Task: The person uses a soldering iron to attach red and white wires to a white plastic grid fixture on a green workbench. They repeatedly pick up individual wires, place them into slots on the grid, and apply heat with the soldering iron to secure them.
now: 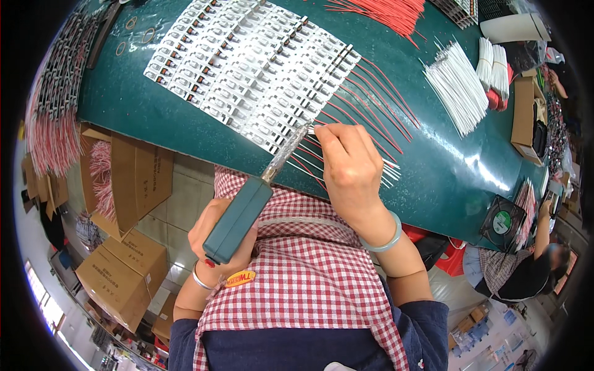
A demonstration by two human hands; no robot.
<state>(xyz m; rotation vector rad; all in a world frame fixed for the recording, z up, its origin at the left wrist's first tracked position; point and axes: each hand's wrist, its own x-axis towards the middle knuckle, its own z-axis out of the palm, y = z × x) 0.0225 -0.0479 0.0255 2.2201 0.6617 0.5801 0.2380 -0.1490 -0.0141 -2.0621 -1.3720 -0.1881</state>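
An electronics assembly workshop: green desk [445, 167] ahead of the hands lined with rows of small white components [247, 68], bundled red wires [383, 12] and white wires [458, 86] beyond, cardboard boxes [124, 272] stacked left.

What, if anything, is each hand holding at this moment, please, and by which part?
The left hand grips a soldering iron by its green handle. The right hand pinches thin wire ends at the board row; exact hold unclear.

Bright, even light from overhead fills the scene, throwing white glare patches on the green tabletop [445, 154]. Shadows stay soft. Fisheye distortion bends straight edges toward a black rim, where details blur and smear.
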